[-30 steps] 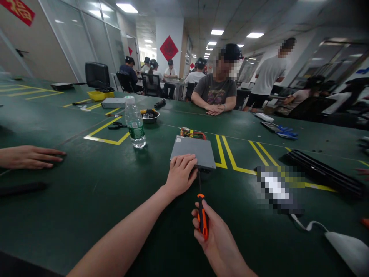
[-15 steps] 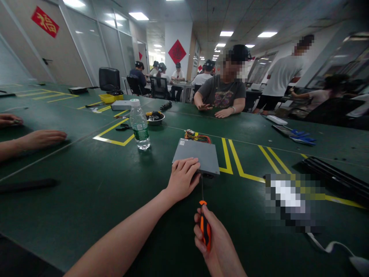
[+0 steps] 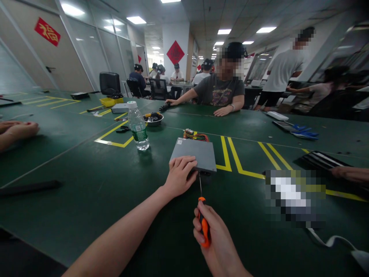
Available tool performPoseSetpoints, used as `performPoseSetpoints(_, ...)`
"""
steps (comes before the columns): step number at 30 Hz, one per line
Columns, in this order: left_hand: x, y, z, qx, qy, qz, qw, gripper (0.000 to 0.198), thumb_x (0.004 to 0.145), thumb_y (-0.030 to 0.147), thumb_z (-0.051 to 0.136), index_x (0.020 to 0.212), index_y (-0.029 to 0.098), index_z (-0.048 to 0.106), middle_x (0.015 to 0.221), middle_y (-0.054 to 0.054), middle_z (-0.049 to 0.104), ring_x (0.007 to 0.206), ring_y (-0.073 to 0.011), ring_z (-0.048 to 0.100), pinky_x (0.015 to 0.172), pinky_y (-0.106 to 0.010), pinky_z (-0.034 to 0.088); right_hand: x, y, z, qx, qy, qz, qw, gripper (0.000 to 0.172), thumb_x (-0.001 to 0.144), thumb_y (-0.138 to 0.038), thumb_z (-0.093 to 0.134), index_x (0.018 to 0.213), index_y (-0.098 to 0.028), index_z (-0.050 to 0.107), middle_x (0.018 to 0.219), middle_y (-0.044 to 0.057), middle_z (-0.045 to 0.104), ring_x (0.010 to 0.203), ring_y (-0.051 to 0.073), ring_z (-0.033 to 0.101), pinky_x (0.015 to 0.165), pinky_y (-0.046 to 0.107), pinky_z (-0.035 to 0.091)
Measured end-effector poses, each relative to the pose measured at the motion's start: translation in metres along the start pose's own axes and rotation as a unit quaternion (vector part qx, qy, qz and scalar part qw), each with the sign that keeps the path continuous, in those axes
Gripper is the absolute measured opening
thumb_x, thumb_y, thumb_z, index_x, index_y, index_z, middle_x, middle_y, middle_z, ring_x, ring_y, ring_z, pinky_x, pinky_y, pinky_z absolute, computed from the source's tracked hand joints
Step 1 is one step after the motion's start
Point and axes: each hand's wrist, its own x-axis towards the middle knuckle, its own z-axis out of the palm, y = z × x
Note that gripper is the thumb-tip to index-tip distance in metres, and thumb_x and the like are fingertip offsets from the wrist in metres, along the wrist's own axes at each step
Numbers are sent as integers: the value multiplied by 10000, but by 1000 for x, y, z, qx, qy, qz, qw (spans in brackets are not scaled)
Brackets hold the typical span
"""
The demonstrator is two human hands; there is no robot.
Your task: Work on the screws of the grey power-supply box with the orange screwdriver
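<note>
A flat grey computer power supply (image 3: 198,151) lies on the table, with a bundle of coloured wires (image 3: 198,135) at its far side. My left hand (image 3: 181,173) grips its near left corner, fingers over the top and thumb by the front face. In my right hand (image 3: 211,229) is a screwdriver (image 3: 205,227) with an orange and black handle, fingers wrapped around it. Its thin shaft points away from me, and the tip meets the near face of the power supply. Whatever the tip touches there is too small to make out.
A water bottle (image 3: 138,129) stands left of the power supply, near a metal bowl (image 3: 153,120) of tools. Yellow tape (image 3: 250,175) marks the green table (image 3: 115,177). A blurred-out device lies right. Across sits a person (image 3: 220,90); other people's hands (image 3: 21,129) rest left and reach in right.
The screwdriver handle has turned slightly in my right hand; my left hand stays on the power supply. The person opposite has reached for a black object, and another hand has appeared at right.
</note>
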Motion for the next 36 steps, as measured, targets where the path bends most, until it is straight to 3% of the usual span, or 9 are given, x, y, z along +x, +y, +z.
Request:
performPoseSetpoints(8,1,-1,-1,-8,2,2,1000,225,843,277,491,1065,245,508,1201,-6,553,1120,-185,439,907,-364,273,7,2,-1,7,9,48,999,284,868,-394,464,934,-158,607,716,23,548,540,79,472,457,191,368)
performPoseSetpoints(13,1,-2,0,-9,5,3,1000,229,831,276,502,1057,245,513,1197,-10,555,1114,-190,444,908,-370,274,10,6,-4,-12,-3,-18,1000,185,763,-348,624,790,-168,589,712,2,539,538,78,461,443,187,347)
performPoseSetpoints(20,0,-2,2,-2,14,-2,1000,225,828,288,504,1048,244,524,1186,-14,564,1109,-193,449,903,-371,280,8,6,-1,4,-8,16,1000,282,856,-392,488,898,-142,609,697,12,540,546,67,472,463,171,359)
performPoseSetpoints(26,0,-3,1,-2,10,2,1000,228,833,287,501,1055,243,522,1192,-16,561,1116,-194,445,905,-375,276,6,5,1,-3,1,-31,999,204,737,-340,653,745,-158,561,659,-16,530,511,64,451,408,164,307)
performPoseSetpoints(32,0,-2,1,-2,10,3,1000,223,837,288,498,1053,239,523,1195,-20,559,1116,-197,443,903,-375,276,6,4,1,11,10,7,1000,250,831,-371,526,876,-136,598,671,9,557,528,78,485,455,188,381)
performPoseSetpoints(36,0,-2,1,3,12,4,1000,221,840,288,490,1051,239,529,1194,-24,561,1113,-203,448,903,-380,284,9,5,-1,7,-9,-32,999,206,758,-363,624,801,-164,592,673,-4,556,538,80,489,423,175,355)
